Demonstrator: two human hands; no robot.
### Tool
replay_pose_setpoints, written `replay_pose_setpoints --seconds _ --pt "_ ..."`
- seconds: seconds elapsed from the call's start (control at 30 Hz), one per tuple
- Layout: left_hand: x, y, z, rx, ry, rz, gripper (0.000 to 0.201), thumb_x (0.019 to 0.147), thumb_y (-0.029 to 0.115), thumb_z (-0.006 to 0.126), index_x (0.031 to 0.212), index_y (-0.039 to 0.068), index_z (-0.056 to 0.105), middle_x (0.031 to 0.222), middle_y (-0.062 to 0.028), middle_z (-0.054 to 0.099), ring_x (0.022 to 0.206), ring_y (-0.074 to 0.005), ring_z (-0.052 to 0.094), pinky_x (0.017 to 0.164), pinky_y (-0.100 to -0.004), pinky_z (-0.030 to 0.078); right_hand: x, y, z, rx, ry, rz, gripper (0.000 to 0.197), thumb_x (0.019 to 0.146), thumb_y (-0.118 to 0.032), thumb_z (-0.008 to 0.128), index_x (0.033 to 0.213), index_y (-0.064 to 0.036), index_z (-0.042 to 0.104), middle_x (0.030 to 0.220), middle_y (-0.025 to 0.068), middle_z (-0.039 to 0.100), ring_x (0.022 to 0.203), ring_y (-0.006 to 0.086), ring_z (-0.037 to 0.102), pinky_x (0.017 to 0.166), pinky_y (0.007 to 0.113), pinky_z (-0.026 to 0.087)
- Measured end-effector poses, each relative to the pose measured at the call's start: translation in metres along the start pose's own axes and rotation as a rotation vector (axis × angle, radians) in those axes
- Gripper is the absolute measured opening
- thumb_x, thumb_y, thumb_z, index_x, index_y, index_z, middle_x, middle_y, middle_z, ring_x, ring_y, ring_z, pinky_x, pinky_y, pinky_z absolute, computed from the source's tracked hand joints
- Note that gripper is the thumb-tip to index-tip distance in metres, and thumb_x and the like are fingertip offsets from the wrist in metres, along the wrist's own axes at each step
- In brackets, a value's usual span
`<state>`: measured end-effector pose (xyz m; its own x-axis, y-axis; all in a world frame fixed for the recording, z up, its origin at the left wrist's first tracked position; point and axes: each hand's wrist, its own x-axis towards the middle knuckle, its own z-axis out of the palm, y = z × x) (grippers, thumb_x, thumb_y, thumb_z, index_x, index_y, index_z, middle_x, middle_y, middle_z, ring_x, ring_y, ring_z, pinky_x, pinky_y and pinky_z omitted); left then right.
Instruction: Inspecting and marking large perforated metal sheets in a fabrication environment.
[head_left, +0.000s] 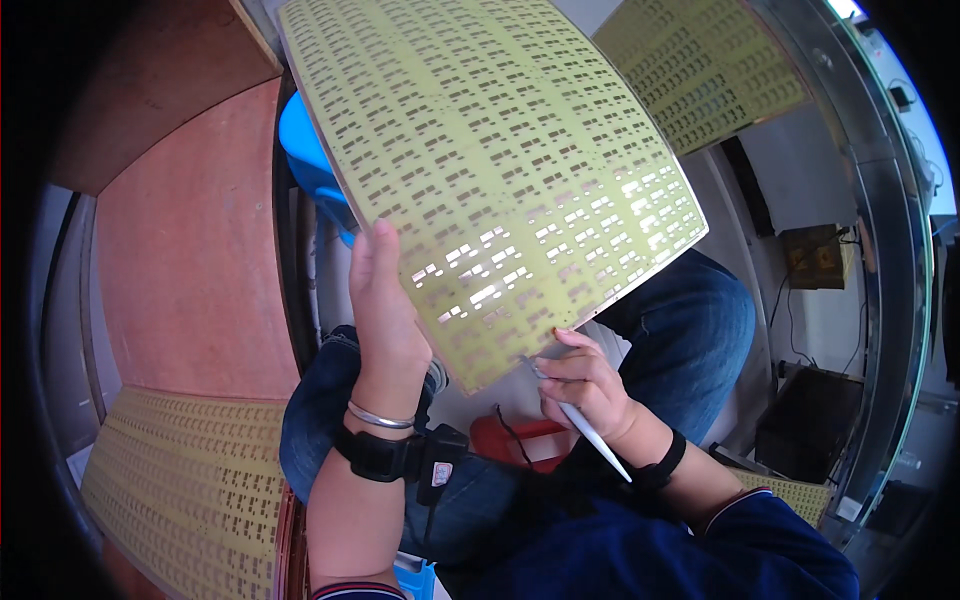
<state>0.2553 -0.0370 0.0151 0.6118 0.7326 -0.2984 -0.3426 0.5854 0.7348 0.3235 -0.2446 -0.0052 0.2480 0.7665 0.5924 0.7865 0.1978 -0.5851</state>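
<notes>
A large yellow-green printed circuit board panel (450,170) with rows of small copper pads is tilted up in front of me, above my lap. My left hand (385,300) grips its left edge near the lower corner, thumb on the face. At the panel's lower edge, my right hand (590,390) pinches a slim white pen-shaped tool (597,440) with its tip against the panel's face. The tool's handle points down to the right. What kind of tip it has is too small to tell. Light glints off the pads near the lower right edge.
More patterned panels (190,480) lie at the lower left beside a reddish board (195,250). Another panel (700,70) stands at the upper right, by a metal-framed glass edge (885,260). A blue plastic stool (308,150), a red object (535,445) and a dark box (810,420) surround my knees.
</notes>
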Motion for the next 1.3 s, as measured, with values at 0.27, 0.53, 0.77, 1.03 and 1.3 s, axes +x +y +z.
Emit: replay_pose_setpoints --seconds 0.27,0.53,0.77,1.03,1.3 --pt "0.002 -0.004 -0.005 -0.049 0.002 0.005 0.032 0.098 0.024 0.043 0.122 0.003 0.047 0.116 -0.0093 0.058 0.102 -0.0170 0.059 0.086 -0.0310 0.050 0.008 -0.001 0.004 -0.096 0.015 0.003 0.025 0.070 0.002 0.072 0.088 -0.0053 0.056 0.095 0.0086 0.062 0.085 0.0213 0.062 0.091 0.045 0.047" --pt "0.005 -0.006 -0.006 -0.051 0.018 0.020 0.032 0.098 0.023 0.042 0.121 0.002 0.047 0.115 -0.0099 0.058 0.102 -0.0177 0.059 0.086 -0.0311 0.050 0.018 -0.008 -0.006 0.069 0.087 0.153 0.022 0.071 0.003 0.067 0.091 -0.0027 0.059 0.092 0.0123 0.064 0.084 0.0256 0.063 0.087 0.041 0.050" --pt "0.004 -0.006 -0.006 0.004 0.054 0.037 0.032 0.097 0.027 0.045 0.115 0.001 0.049 0.110 -0.0081 0.058 0.099 -0.0143 0.058 0.085 -0.0288 0.047 0.023 -0.010 -0.013 0.076 0.017 0.234 0.016 0.074 -0.002 0.067 0.089 -0.0016 0.063 0.089 0.0128 0.064 0.087 0.0288 0.063 0.082 0.037 0.052" --pt "0.003 -0.007 -0.004 0.056 0.075 0.107 0.031 0.097 0.029 0.046 0.108 0.000 0.052 0.102 -0.0062 0.059 0.092 -0.0101 0.057 0.081 -0.0255 0.045 0.021 -0.008 -0.014 0.007 -0.099 0.101 0.020 0.072 0.000 0.069 0.091 -0.0023 0.062 0.092 0.0115 0.064 0.087 0.0245 0.064 0.089 0.040 0.050" --pt "0.004 -0.009 -0.004 0.186 0.125 0.149 0.032 0.097 0.031 0.046 0.103 0.000 0.054 0.097 -0.0045 0.059 0.088 -0.0081 0.054 0.079 -0.0244 0.043 0.016 -0.008 -0.012 -0.023 -0.087 0.099 0.025 0.069 0.004 0.070 0.089 -0.0045 0.058 0.095 0.0110 0.064 0.088 0.0235 0.064 0.093 0.042 0.048"
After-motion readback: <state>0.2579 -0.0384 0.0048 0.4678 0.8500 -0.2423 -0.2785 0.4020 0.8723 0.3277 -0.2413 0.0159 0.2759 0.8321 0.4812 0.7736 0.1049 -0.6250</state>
